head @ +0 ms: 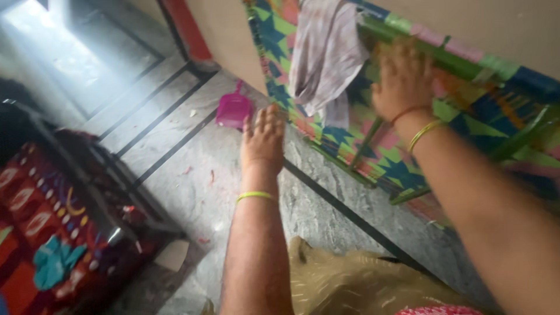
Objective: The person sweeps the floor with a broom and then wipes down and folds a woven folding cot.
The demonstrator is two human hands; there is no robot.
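Grey stone floor (192, 175); right of frame our right hand (402, 79) clutches the woven cot's (402, 157) stiff green frame, probably light. Left hand (263, 137) hovers open, empty.

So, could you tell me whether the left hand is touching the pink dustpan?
Apart: the head view shows grey floor between the left hand and the pink dustpan.

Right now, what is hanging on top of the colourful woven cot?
A pale checked cloth drapes over the cot, beside the right hand on the green frame. The weave under the cloth is covered; the left hand reaches toward it.
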